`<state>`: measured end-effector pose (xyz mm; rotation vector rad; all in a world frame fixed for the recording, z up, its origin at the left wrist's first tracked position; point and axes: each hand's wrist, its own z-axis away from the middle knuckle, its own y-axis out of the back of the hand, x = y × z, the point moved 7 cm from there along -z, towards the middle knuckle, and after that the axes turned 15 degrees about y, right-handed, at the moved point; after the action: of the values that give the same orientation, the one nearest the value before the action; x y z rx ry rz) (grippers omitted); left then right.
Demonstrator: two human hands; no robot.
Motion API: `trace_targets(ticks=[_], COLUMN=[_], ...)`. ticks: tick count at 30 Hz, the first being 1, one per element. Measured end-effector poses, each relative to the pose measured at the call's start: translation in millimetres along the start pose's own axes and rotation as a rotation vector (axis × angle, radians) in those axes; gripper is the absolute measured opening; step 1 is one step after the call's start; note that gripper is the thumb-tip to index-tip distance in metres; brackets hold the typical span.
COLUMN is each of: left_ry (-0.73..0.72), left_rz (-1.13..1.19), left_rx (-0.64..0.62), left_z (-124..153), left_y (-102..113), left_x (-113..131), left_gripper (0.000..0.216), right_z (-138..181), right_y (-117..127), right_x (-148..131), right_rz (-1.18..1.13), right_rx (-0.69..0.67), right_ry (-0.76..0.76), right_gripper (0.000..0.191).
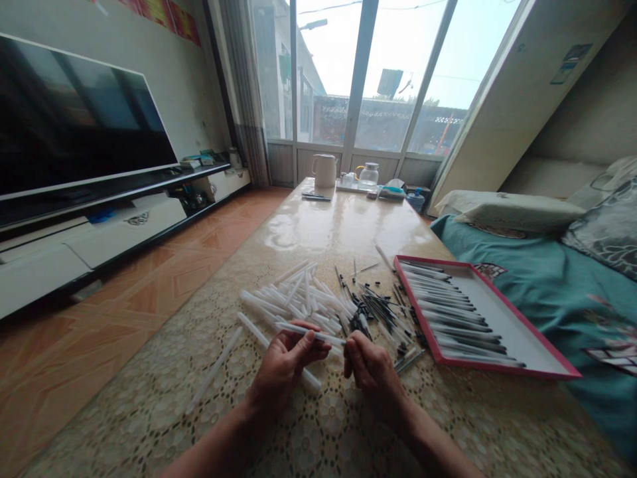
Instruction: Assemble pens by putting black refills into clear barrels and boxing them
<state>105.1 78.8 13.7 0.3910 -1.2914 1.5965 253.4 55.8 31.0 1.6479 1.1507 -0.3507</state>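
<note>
My left hand [288,358] is closed round a translucent white pen barrel [298,329], which lies nearly level and points right. At the barrel's right end, my right hand [367,362] is pinched; what sits between its fingertips is too small to make out. Just beyond my hands spreads a pile of white pen barrels [293,292]. Right of that lie dark refills [379,304] and small black pen parts [359,318], loosely scattered. A pink-rimmed tray [542,355] at the right holds a row of pens [460,315] with dark ends.
A patterned cover lies over the long table [219,372]. At its far end stand a beige kettle [325,170], a glass pot [369,174] and a tissue pack [392,190]. A sofa with a teal cover [527,272] borders the right side; a TV cabinet [124,232] is at left.
</note>
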Motion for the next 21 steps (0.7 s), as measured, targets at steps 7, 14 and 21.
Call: trace_targets(ticks=[7,14,21], left_ry=[-0.015,-0.018,-0.011], left_rz=[0.003,-0.02,-0.022], left_rx=[-0.011,-0.02,-0.02], left_z=[-1.6,-2.6,-2.8], left_y=[1.4,3.0,0.9], left_x=[-0.5,-2.1,-1.2], left_gripper=[0.02,0.02,0.02], right_z=[0.6,1.5,1.0], right_y=[1.5,-0.6,-1.0], right_x=[-2.3,3.1,1.9], right_rz=[-0.006,-0.005,0.006], right_rx=[0.018,-0.001,-0.012], right_ry=[0.026,0.005,0.023], right_gripper=[0.017,0.026,0.027])
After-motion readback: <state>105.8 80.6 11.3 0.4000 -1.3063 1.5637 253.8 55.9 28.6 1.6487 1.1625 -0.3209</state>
